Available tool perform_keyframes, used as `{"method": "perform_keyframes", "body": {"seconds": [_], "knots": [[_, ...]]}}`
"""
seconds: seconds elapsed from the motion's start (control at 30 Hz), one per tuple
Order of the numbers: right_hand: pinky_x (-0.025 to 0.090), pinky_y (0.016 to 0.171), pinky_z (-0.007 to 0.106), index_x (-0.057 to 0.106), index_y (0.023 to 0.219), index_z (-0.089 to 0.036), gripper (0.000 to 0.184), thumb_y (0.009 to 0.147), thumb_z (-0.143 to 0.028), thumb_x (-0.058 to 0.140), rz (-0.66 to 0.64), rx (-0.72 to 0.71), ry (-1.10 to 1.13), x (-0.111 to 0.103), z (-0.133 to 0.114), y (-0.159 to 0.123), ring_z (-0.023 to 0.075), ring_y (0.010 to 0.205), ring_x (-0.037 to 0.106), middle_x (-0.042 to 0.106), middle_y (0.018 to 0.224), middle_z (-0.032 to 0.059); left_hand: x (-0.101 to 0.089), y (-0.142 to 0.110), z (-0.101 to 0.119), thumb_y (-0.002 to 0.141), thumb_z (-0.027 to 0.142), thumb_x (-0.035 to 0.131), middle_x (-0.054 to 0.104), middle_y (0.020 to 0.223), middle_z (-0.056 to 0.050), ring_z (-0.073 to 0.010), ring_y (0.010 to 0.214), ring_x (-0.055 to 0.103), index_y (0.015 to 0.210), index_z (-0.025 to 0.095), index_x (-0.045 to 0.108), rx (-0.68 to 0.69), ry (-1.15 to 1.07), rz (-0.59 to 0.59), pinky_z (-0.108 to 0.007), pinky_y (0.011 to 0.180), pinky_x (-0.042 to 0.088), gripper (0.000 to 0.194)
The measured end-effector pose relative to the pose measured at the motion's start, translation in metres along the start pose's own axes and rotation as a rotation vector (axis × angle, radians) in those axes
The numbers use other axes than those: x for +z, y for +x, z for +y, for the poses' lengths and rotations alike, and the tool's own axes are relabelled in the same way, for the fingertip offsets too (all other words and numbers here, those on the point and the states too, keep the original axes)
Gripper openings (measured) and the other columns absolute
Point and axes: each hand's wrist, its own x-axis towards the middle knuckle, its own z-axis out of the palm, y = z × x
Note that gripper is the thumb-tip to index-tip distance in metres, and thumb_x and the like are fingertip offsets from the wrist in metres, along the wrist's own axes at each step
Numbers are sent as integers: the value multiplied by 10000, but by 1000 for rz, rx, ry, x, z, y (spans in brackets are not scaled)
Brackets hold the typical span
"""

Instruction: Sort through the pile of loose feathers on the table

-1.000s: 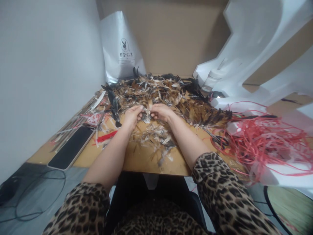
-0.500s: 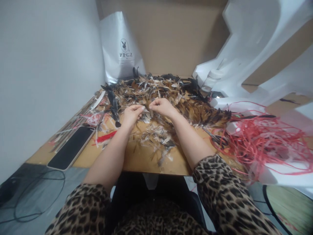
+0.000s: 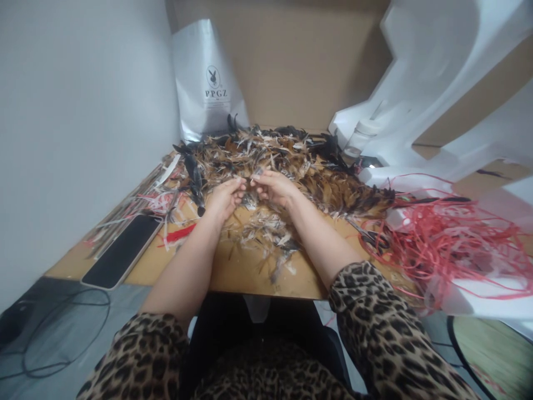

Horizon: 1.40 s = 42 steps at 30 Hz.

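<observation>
Over the near side of a heap of brown, black and whitish feathers (image 3: 258,150), my two hands are close together with bent fingers. My left hand (image 3: 228,197) is closed in a pinch; whatever is between its fingertips is too small to make out. Thumb and forefinger of my right hand (image 3: 272,188) pinch a small feather (image 3: 259,171), its greyish tip showing above the fingers. A looser clump of pale feathers and fluff (image 3: 268,230) lies on the wooden table (image 3: 245,278) below my hands.
At left lie a phone (image 3: 122,251), a red strip (image 3: 180,233) and thin sticks (image 3: 127,206). Tangled red ribbon (image 3: 449,239) and scissors (image 3: 372,238) are at right. A silver bag (image 3: 208,78) stands behind the feathers, and white curved panels (image 3: 433,72) rise at right.
My right hand has turned, so its lower fingers now show, and a small feather appears at its fingertips. My left hand has rolled slightly. Both stay close together over the feathers.
</observation>
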Motion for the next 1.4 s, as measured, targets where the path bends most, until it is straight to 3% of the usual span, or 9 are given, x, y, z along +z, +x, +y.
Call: {"method": "perform_keyframes", "body": {"seconds": [0.17, 0.33, 0.47, 0.6, 0.77, 0.9, 1.07, 1.27, 1.4], "knots": [[328, 418, 135, 515, 683, -134, 279, 600, -293, 729, -64, -4, 30, 3, 4, -2, 24, 467, 445, 568, 573, -39, 5, -9, 4, 623, 302, 709, 494, 574, -4, -16, 432, 393, 734, 110, 618, -281, -100, -221, -115, 330, 213, 240], [313, 423, 141, 539, 687, -131, 283, 571, -292, 742, -68, -4, 18, 5, 6, -4, 22, 472, 434, 570, 587, -39, 6, -12, 6, 621, 260, 711, 456, 565, 12, -9, 419, 355, 712, 127, 595, -302, -138, -273, -109, 321, 190, 198], [302, 415, 144, 585, 810, -153, 316, 568, -286, 737, -42, -6, 42, 4, 6, -1, 24, 472, 435, 585, 619, -43, 4, -7, 1, 569, 228, 742, 504, 587, 13, -4, 429, 396, 739, 128, 611, -159, -34, -171, -110, 352, 245, 237], [270, 386, 149, 585, 758, -141, 296, 569, -312, 734, 51, -25, -16, 3, 8, 2, 27, 438, 403, 548, 551, -43, 5, -3, -5, 570, 296, 729, 576, 593, -17, -26, 429, 441, 681, 120, 638, 65, 203, 14, -144, 368, 286, 227], [249, 373, 157, 534, 644, -151, 244, 594, -311, 712, 181, -98, -128, 7, 8, 2, 35, 392, 377, 468, 447, -66, 7, -2, -9, 599, 346, 698, 614, 591, -42, -48, 422, 462, 680, 118, 662, 174, 439, 10, -169, 388, 325, 244], [267, 392, 158, 534, 619, -146, 191, 616, -262, 685, 225, -130, -202, 14, 5, -3, 30, 402, 383, 507, 478, -56, 8, -1, -9, 575, 305, 710, 657, 702, -67, -67, 498, 529, 749, 114, 668, 170, 355, 30, -170, 431, 374, 262], [242, 392, 175, 584, 688, -146, 213, 615, -324, 677, 185, -123, -272, 7, 5, -1, 39, 399, 357, 490, 469, -56, 6, 0, -8, 556, 258, 728, 644, 657, -58, -49, 483, 518, 718, 99, 651, 125, 253, 49, -150, 424, 362, 240], [312, 479, 188, 612, 635, -112, 223, 578, -322, 662, 252, -138, -626, -21, -4, 0, 39, 441, 363, 498, 475, -47, 2, 2, -6, 570, 237, 731, 629, 648, -32, -35, 476, 522, 723, 100, 625, 132, 85, 123, -127, 412, 364, 230], [351, 528, 194, 637, 639, -108, 218, 579, -317, 634, 197, -104, -862, -18, 1, 0, 65, 504, 445, 572, 552, -9, -2, 5, -8, 579, 217, 725, 635, 670, -33, -44, 488, 542, 738, 99, 615, 139, 39, 149, -131, 419, 385, 227]]}}
